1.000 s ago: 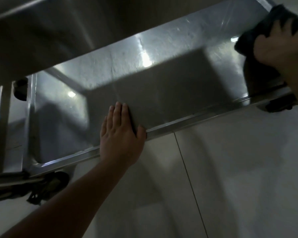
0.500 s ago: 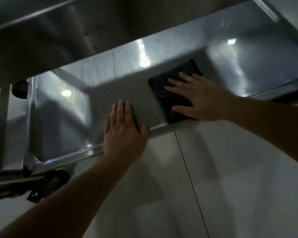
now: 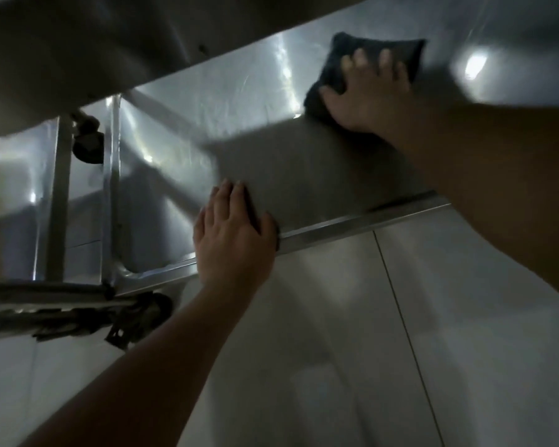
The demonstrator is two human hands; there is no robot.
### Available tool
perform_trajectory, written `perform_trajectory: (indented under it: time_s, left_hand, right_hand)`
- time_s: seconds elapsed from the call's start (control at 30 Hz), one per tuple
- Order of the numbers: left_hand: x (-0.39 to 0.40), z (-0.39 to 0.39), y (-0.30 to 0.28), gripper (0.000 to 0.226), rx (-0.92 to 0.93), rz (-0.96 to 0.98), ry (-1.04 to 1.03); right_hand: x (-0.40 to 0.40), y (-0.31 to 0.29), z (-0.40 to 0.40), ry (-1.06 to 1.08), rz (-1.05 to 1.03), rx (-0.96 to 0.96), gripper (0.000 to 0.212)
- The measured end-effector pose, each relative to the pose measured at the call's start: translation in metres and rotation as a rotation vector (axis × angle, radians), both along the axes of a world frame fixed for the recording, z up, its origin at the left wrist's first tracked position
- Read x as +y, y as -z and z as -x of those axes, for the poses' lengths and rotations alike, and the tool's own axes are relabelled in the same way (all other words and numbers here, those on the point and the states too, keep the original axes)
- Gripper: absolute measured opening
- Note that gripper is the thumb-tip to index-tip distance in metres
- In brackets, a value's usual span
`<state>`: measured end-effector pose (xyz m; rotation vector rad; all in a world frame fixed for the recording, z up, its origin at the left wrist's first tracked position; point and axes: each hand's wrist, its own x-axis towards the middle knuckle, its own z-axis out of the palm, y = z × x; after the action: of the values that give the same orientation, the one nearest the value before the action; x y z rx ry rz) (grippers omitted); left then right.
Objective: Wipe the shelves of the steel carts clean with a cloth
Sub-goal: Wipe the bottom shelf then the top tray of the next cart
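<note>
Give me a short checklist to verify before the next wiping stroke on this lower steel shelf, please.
1. Dark cloth lies flat under the right hand: ok.
2. Left hand rests on the shelf's front rim: ok.
3. Nothing stands on the shelf in the cloth's path: ok.
4. Caster wheel locked: cannot tell.
5. Shelf already clean: cannot tell, glare and blur.

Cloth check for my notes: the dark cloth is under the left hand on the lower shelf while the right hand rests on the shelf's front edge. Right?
No, swapped. The head view shows the right hand pressing the cloth on the lower shelf; the left hand rests on the front edge.
</note>
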<state>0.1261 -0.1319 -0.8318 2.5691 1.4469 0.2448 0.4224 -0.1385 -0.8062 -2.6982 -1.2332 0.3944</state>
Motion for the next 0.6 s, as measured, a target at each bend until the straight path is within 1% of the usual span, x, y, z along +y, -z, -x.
perform_trajectory:
  time_s: [0.1,0.2,0.27,0.3,0.37,0.43,0.47,0.53,0.57,0.6]
  left_hand:
    - [0.002,0.005,0.001,0.073,0.020,-0.012,0.006]
    - [0.001,0.004,-0.001,0.074,0.008,-0.001,0.015]
    - [0.001,0.005,-0.002,0.074,-0.005,0.002,0.016]
    - [0.001,0.005,-0.001,0.074,-0.009,0.003,0.014]
    - [0.000,0.006,0.000,0.073,-0.011,0.005,0.016]
    - [0.000,0.006,0.001,0.073,-0.011,-0.003,0.020]
    - [0.000,0.005,0.002,0.074,-0.015,-0.009,0.021]
    - [-0.001,0.005,0.002,0.074,-0.017,-0.022,0.019]
    - [-0.002,0.005,0.002,0.075,-0.015,-0.027,0.020]
    - [-0.003,0.005,0.002,0.075,-0.012,-0.032,0.020]
  right_hand:
    - [0.017,-0.002,0.058,-0.336,0.034,-0.036,0.082]
    - [-0.023,0.005,0.089,-0.614,0.065,-0.011,0.085]
    - [-0.070,0.011,0.077,-0.697,0.039,-0.039,0.085]
    - [-0.093,0.011,0.061,-0.691,0.031,-0.073,0.083]
    - [-0.129,0.008,0.016,-0.544,0.041,-0.126,0.085]
    - [-0.156,0.003,-0.032,-0.296,0.046,-0.139,0.101]
    - [-0.165,0.001,-0.047,-0.157,0.056,-0.126,0.105]
    - [-0.172,0.000,-0.050,0.106,0.097,-0.077,0.099]
    - [-0.169,0.003,-0.037,0.198,0.105,-0.058,0.095]
    - [-0.164,0.005,-0.020,0.238,0.104,-0.046,0.093]
